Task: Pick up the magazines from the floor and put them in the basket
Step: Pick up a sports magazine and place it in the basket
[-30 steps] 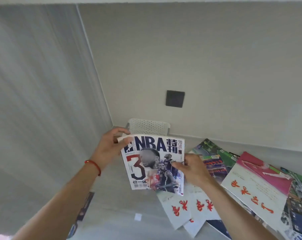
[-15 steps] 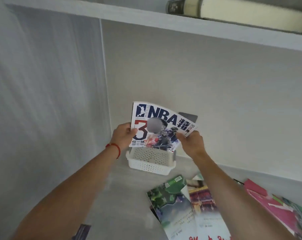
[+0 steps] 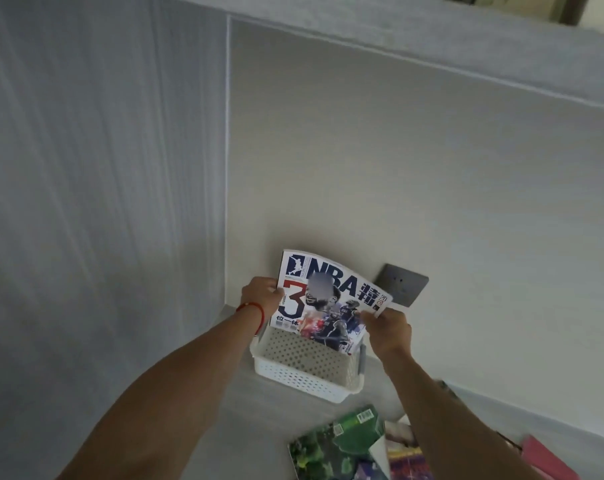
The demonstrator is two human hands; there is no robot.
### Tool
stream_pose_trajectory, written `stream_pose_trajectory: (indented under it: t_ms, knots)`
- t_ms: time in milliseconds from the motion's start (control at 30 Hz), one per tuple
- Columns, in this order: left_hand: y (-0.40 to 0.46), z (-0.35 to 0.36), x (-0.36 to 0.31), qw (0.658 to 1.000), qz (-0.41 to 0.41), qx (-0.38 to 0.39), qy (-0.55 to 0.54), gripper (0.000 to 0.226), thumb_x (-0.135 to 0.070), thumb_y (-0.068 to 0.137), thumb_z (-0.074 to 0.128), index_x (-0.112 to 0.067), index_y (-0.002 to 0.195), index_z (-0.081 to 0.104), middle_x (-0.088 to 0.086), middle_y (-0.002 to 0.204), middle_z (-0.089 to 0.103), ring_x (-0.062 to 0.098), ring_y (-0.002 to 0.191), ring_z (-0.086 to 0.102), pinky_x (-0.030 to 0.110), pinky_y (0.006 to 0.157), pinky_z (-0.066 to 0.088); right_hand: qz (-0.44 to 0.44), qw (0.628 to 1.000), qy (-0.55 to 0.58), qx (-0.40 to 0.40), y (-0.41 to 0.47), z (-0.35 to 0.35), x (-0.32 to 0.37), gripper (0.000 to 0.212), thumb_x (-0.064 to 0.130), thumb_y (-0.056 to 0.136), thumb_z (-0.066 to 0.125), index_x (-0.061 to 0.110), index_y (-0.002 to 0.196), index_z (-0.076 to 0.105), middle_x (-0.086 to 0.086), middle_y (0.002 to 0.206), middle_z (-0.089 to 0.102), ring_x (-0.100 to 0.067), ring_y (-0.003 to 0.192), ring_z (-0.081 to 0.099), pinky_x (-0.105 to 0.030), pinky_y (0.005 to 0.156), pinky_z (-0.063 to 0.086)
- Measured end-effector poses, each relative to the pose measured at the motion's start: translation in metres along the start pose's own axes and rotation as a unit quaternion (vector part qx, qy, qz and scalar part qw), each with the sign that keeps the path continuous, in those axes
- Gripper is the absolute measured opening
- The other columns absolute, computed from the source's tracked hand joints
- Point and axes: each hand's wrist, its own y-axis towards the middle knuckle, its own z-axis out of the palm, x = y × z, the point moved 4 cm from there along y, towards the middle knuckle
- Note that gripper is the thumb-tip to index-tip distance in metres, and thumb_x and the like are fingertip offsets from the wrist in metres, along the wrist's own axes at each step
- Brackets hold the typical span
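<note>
NBA magazine (image 3: 328, 303), pinched by both hands' grips, seemingly dips into basket (image 3: 305, 377) on grey floor (image 3: 245, 420).

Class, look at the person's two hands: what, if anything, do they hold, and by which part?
Both hold the NBA magazine: the left hand grips its left edge, the right hand its right edge.

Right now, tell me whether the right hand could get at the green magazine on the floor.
Probably not yet. The right hand is shut on the NBA magazine over the basket, shared with the left hand. The green magazine lies uncovered below that forearm, so once it lets go the way looks free.
</note>
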Motion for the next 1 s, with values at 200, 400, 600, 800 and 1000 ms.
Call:
stream_pose_trajectory:
  t_ms: [200, 400, 600, 800, 1000]
  knots:
    - [0.022, 0.015, 0.012, 0.999, -0.034, 0.022, -0.014, 0.023, -0.030, 0.092, 0.066, -0.021, 0.108, 0.080, 0.005, 0.109, 0.079, 0.025, 0.100, 0.073, 0.022, 0.085, 0.052, -0.008, 1.000, -0.021, 0.005, 0.017, 0.007, -0.013, 0.018, 0.018, 0.093, 0.067, 0.013, 0.106, 0.078, -0.005, 0.087, 0.075, -0.010, 0.068, 0.064, -0.020, 0.062, 0.044]
    - [0.031, 0.024, 0.016, 0.998, -0.054, 0.019, -0.023, 0.025, -0.023, 0.094, 0.062, -0.007, 0.104, 0.079, 0.017, 0.105, 0.078, 0.034, 0.101, 0.073, 0.039, 0.093, 0.059, -0.019, 0.999, -0.046, -0.009, 0.028, 0.008, -0.010, 0.020, 0.020, 0.098, 0.060, 0.012, 0.101, 0.078, -0.011, 0.102, 0.079, -0.037, 0.098, 0.069, -0.028, 0.072, 0.042]
    - [0.027, 0.022, 0.005, 0.997, -0.074, 0.002, -0.011, 0.031, -0.027, 0.096, 0.058, -0.004, 0.106, 0.077, 0.017, 0.108, 0.076, 0.035, 0.102, 0.071, 0.040, 0.095, 0.057, 0.048, 0.998, 0.008, 0.050, 0.018, 0.019, -0.018, 0.037, 0.013, 0.096, 0.057, 0.010, 0.133, 0.062, -0.010, 0.132, 0.068, -0.034, 0.116, 0.064, -0.036, 0.097, 0.051]
    - [0.025, 0.030, -0.007, 0.988, -0.078, 0.022, -0.133, 0.020, -0.005, 0.091, 0.064, -0.011, 0.071, 0.063, 0.016, 0.081, 0.065, 0.028, 0.076, 0.062, 0.038, 0.078, 0.055, 0.040, 0.991, 0.031, 0.121, 0.007, 0.021, -0.020, 0.064, -0.002, 0.090, 0.047, 0.023, 0.149, 0.042, -0.004, 0.149, 0.053, -0.028, 0.120, 0.055, -0.036, 0.097, 0.047]
    - [0.005, 0.033, 0.006, 0.982, -0.105, 0.071, -0.138, 0.026, 0.000, 0.089, 0.058, -0.014, 0.110, 0.053, 0.012, 0.117, 0.053, 0.030, 0.108, 0.056, 0.051, 0.107, 0.050, 0.068, 0.987, 0.029, 0.140, -0.003, 0.014, -0.031, 0.061, 0.007, 0.096, 0.054, 0.018, 0.153, 0.036, -0.012, 0.154, 0.043, -0.033, 0.132, 0.050, -0.047, 0.107, 0.048]
